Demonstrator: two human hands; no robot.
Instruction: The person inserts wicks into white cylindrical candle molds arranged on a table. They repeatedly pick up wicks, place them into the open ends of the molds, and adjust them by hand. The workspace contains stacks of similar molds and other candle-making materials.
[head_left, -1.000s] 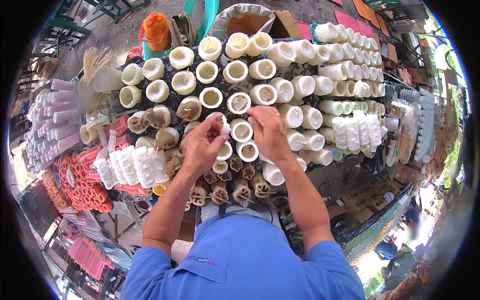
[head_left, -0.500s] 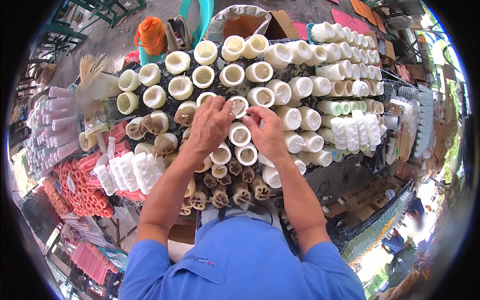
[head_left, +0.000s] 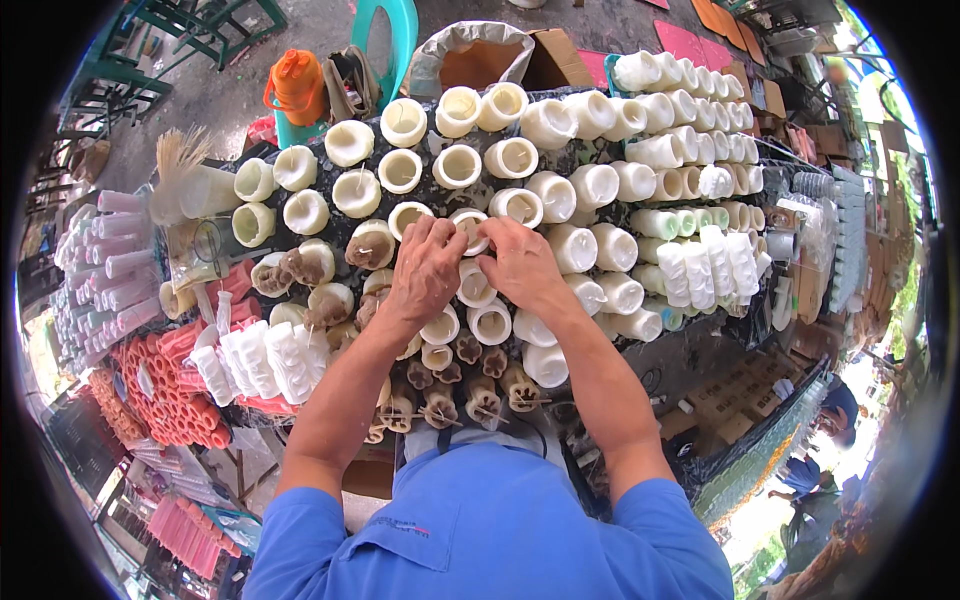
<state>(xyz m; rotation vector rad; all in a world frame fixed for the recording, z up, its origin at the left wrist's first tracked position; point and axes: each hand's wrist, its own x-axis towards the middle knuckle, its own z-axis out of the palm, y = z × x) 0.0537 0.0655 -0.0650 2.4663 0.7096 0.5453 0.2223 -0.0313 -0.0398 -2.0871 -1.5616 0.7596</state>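
Both hands meet at a cream, hollow wax candle (head_left: 468, 219) in the middle of the table. My left hand (head_left: 428, 265) is bent over its left rim, fingers curled and fingertips hidden in part. At the right rim is my right hand (head_left: 522, 265), its thumb and fingers closed against the wax. A thin wick shows inside the candle. Just below stands another hollow candle (head_left: 476, 284), partly between my wrists. A neighbouring hollow candle (head_left: 408, 216) is partly covered by my left fingers, and one more candle (head_left: 517, 206) stands just beyond my right hand.
Rows of pale candles (head_left: 595, 186) fill the right side. Brown flower-shaped candles (head_left: 484, 400) stand near my body. Orange-red tubes (head_left: 175, 385) and white twisted candles (head_left: 262, 350) lie left. An orange jug (head_left: 297, 86) rests on a green chair (head_left: 385, 45) beyond the table.
My right hand has moved slightly up and left, its fingers now over the candle's right rim. My left hand has shifted a little downward. The whole view has tilted slightly.
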